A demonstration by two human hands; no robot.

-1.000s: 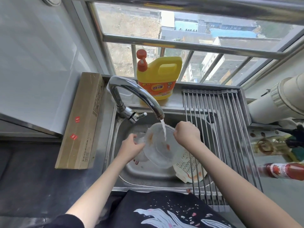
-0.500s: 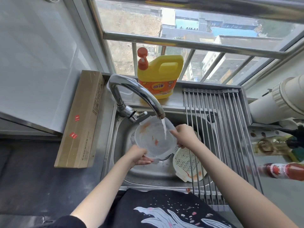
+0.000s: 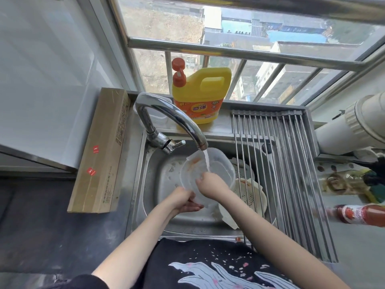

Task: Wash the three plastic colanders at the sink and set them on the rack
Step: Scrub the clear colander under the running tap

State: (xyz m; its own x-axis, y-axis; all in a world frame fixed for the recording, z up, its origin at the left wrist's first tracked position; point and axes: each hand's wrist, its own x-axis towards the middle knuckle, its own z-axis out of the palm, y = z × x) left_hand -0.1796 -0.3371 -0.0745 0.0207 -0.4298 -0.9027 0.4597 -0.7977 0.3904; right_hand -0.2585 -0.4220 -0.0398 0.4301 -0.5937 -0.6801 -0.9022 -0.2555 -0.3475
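A clear plastic colander (image 3: 218, 165) with orange smears tilts under the running tap (image 3: 177, 119) over the sink (image 3: 158, 184). My left hand (image 3: 183, 200) grips its near lower rim from underneath. My right hand (image 3: 210, 182) reaches inside it, fingers bent against the inner wall where the water stream lands. A white slotted colander (image 3: 250, 195) lies in the sink to the right, partly under the rack (image 3: 291, 174) and behind my right forearm. Behind it another pale piece shows; I cannot tell what it is.
A yellow detergent jug (image 3: 202, 97) with an orange pump stands on the ledge behind the tap. A long cardboard box (image 3: 102, 151) lies left of the sink. To the right of the rack sit a red sauce bottle (image 3: 358, 213), other bottles and a white pipe (image 3: 354, 126).
My left hand has stayed under the colander's near rim. My right hand left the far rim and went inside the bowl. The colander now tilts more toward me under the stream.
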